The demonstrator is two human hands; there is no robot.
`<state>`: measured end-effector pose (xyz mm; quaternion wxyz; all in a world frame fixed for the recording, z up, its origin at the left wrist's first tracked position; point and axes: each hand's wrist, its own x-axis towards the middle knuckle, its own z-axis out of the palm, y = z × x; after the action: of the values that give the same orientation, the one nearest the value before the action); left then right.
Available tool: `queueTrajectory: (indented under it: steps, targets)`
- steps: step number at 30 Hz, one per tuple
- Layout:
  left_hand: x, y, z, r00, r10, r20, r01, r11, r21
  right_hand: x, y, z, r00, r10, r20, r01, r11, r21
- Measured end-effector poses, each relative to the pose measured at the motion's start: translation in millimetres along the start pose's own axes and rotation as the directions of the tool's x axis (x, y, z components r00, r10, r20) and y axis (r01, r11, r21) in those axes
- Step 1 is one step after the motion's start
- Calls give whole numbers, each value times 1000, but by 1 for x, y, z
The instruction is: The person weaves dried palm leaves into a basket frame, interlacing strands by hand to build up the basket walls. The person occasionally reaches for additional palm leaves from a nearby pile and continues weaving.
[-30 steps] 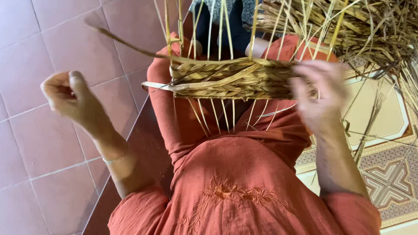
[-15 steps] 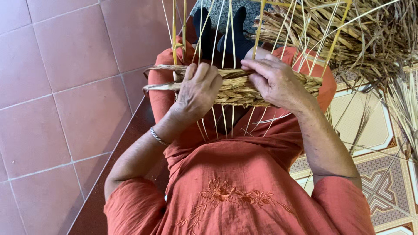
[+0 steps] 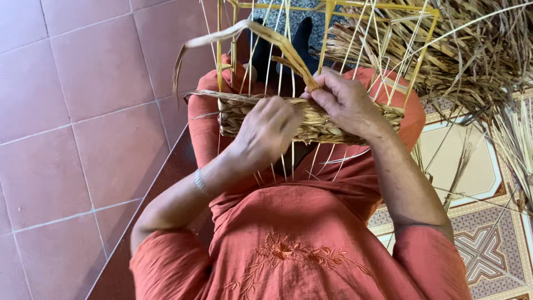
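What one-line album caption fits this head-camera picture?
Two bare hands, left and right, work a long dried grass strand into a woven straw band on thin yellow uprights.

No packages show anywhere in view. There are no labels or signs either. No screen appears on the floor or elsewhere.

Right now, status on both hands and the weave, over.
Left hand pressed on woven straw band. Right hand pinching looped straw strand. Yellow wire frame upright on lap; loose straw pile right.
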<state>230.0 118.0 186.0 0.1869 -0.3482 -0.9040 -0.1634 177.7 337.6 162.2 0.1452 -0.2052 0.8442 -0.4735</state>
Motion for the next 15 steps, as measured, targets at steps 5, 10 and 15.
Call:
queueTrajectory:
  steps: [5,10,15]
  targets:
    - [37,-40,63,700,-380,605,303,925,231,0,7,1,994,-107,1,107,993,-48]
    - [16,-50,72,850,-523,65,416,592,-690,-7,6,1,998,-43,-35,42,999,-26]
    - [-5,-32,57,713,-681,168,238,10,-971,-7,-2,1,968,-232,-100,217,966,-138]
